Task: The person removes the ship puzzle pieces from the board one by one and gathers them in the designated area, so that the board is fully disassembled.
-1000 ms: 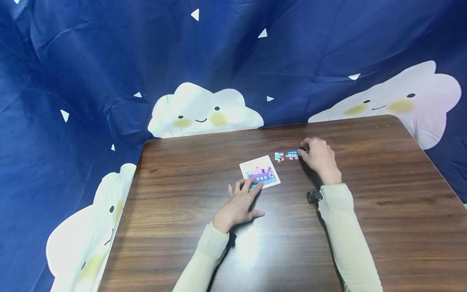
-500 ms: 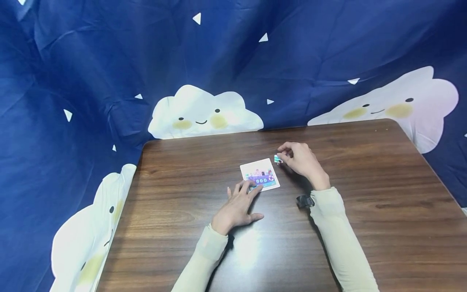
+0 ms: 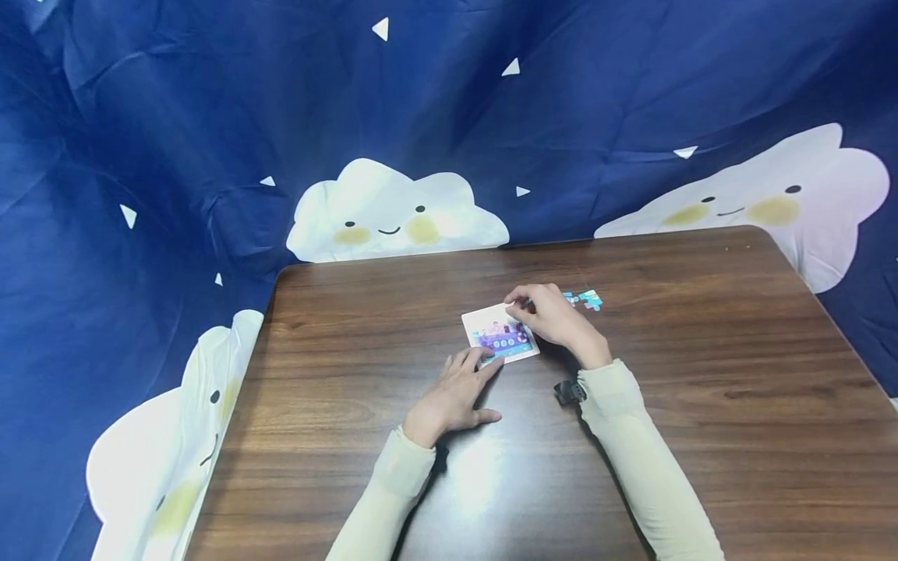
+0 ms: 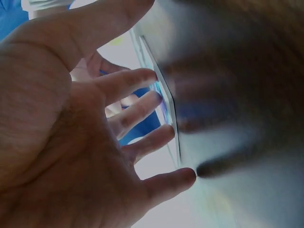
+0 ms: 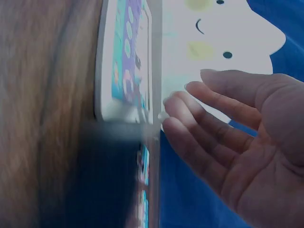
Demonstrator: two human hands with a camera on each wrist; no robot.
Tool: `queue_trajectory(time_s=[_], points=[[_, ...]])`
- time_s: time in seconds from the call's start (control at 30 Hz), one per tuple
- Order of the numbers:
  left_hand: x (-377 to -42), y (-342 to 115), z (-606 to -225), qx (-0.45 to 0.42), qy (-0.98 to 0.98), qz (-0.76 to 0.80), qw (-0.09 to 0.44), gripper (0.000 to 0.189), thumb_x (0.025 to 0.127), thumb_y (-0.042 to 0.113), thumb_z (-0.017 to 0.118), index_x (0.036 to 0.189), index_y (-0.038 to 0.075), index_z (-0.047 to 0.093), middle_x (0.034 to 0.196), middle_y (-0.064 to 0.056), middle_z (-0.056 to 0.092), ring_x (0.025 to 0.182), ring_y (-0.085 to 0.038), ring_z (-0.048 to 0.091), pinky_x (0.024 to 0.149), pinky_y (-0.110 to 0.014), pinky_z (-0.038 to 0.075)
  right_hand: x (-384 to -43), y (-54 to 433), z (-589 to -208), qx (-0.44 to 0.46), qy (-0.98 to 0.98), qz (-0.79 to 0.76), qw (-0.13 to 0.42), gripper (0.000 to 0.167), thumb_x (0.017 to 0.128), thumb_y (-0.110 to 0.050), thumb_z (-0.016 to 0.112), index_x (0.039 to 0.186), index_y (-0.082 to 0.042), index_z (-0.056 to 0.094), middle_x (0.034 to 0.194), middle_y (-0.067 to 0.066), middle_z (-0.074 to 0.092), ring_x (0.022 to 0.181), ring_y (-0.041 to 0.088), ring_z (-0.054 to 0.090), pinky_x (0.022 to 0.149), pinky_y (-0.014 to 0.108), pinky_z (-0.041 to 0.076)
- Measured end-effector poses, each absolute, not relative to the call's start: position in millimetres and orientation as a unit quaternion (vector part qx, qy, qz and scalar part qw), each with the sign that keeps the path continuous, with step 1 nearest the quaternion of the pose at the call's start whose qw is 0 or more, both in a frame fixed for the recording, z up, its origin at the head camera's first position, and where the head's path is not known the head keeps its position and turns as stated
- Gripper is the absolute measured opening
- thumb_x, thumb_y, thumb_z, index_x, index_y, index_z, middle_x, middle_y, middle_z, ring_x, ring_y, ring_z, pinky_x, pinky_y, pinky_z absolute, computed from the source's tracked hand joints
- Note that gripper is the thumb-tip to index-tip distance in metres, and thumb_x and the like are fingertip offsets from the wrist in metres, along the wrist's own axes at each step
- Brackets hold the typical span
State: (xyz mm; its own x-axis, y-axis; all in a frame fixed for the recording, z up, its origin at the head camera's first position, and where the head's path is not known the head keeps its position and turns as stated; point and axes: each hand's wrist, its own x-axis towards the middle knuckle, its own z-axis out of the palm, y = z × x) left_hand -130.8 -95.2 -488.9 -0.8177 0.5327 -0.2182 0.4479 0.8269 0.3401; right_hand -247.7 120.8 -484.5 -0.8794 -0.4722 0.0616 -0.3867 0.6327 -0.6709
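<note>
A square white puzzle board (image 3: 484, 318), with a purple and blue picture over its lower part, lies in the middle of the table. My left hand (image 3: 452, 397) touches its lower left edge with spread fingers. In the left wrist view, fingertips (image 4: 148, 76) meet the edge of the board (image 4: 164, 92). At the upper right corner hovers my right hand (image 3: 557, 318), thumb and fingertips just over the blank white strip. The right wrist view shows those fingers (image 5: 190, 142) loosely bent, nothing visible between them. Jigsaw pieces (image 3: 592, 300) lie to the right, partly hidden by this hand.
The brown wooden table (image 3: 337, 335) stretches around the board on every side. Behind it hangs a blue curtain (image 3: 435, 86) with white clouds, close along the far and left table edges. Two puzzle pieces (image 5: 144, 164) show edge-on beside the board in the right wrist view.
My right hand has moved left, from the right end of the row of puzzle pieces to the board's upper right corner, uncovering the rightmost piece. The left hand stays almost still on the board.
</note>
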Motion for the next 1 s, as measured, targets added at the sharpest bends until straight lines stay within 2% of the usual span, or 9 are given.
queue_trajectory(time_s=[0.17,0.6,0.87,1.0], points=[[-133,-96,-486,0.272,0.941,0.135,0.153,0.088,0.090,0.045,0.080,0.162,0.015,0.040,0.163,-0.010,0.038,0.149,-0.034,0.039,0.125,-0.056,0.033,-248,116,-485,-0.252,0.898,-0.351,0.080,0.023,0.103,-0.014,0.065,0.119,-0.001,0.074,0.096,0.009,0.076,0.086,0.020,0.067,0.082,0.040,0.056],[-131,-97,-493,0.270,0.941,0.131,0.157,0.087,0.091,0.044,0.080,0.162,0.017,0.039,0.164,-0.008,0.036,0.150,-0.035,0.037,0.123,-0.063,0.033,-241,108,-496,-0.269,0.899,-0.330,0.105,0.023,0.103,-0.013,0.064,0.121,-0.004,0.074,0.100,0.007,0.077,0.096,0.023,0.069,0.094,0.049,0.053],[-131,-98,-493,0.279,0.941,0.126,0.145,0.087,0.090,0.044,0.080,0.162,0.016,0.040,0.163,-0.009,0.038,0.147,-0.036,0.039,0.125,-0.057,0.033,-240,102,-500,-0.296,0.891,-0.326,0.112,0.022,0.098,-0.008,0.066,0.117,-0.002,0.075,0.092,0.003,0.073,0.084,0.014,0.063,0.083,0.036,0.054],[-131,-99,-493,0.279,0.940,0.126,0.148,0.087,0.090,0.044,0.080,0.162,0.016,0.040,0.164,-0.009,0.038,0.147,-0.036,0.038,0.125,-0.056,0.032,-238,103,-501,-0.305,0.892,-0.312,0.120,0.025,0.097,-0.007,0.067,0.120,-0.002,0.074,0.096,0.005,0.071,0.088,0.017,0.062,0.084,0.037,0.051]])
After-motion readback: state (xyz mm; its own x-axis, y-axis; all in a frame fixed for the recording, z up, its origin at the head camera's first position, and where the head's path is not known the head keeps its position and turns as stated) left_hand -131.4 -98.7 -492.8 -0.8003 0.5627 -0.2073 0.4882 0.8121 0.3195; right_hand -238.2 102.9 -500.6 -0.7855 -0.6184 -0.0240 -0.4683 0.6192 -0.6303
